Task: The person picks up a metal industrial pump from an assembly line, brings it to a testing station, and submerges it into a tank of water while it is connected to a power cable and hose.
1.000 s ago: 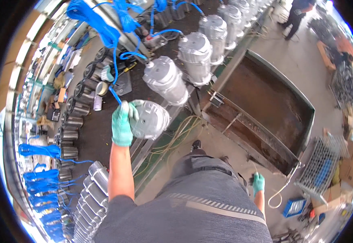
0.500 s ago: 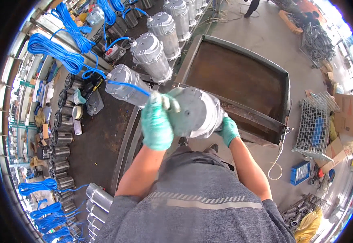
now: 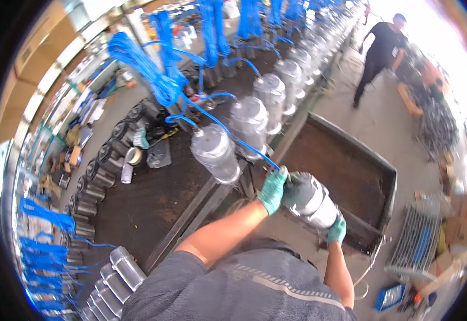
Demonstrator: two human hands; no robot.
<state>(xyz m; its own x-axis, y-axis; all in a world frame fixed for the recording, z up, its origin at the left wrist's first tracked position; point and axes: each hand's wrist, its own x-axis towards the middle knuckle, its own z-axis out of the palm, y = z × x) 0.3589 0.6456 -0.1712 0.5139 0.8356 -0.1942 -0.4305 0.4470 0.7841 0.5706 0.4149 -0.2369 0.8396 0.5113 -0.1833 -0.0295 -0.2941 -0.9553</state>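
A silver-grey ribbed metal cylinder housing (image 3: 314, 202) is held tilted in front of my body, over the near edge of a metal cart. My right hand (image 3: 338, 229), in a green glove, grips its lower end. My left hand (image 3: 272, 193), also green-gloved, is closed on the end of a blue cable (image 3: 238, 140) beside the cylinder's upper end. Whether those fingers also press on the housing is hard to see. That cable runs back to a hanging blue coil (image 3: 142, 69). Another metal cylinder (image 3: 215, 152) stands upright at the bench edge, left of my left hand.
A rusty-floored metal cart (image 3: 346, 160) stands ahead on the right. Upright cylinders with blue cables line the dark bench (image 3: 147, 206) into the distance. More silver cylinders (image 3: 126, 267) are at lower left. A person in dark clothes (image 3: 380, 53) is in the aisle. A wire basket (image 3: 415, 238) stands at right.
My view has swung left, so the bench and cart sit farther right. Both hands and the cylinder have moved outward from my body. The person in the aisle has come more into view.
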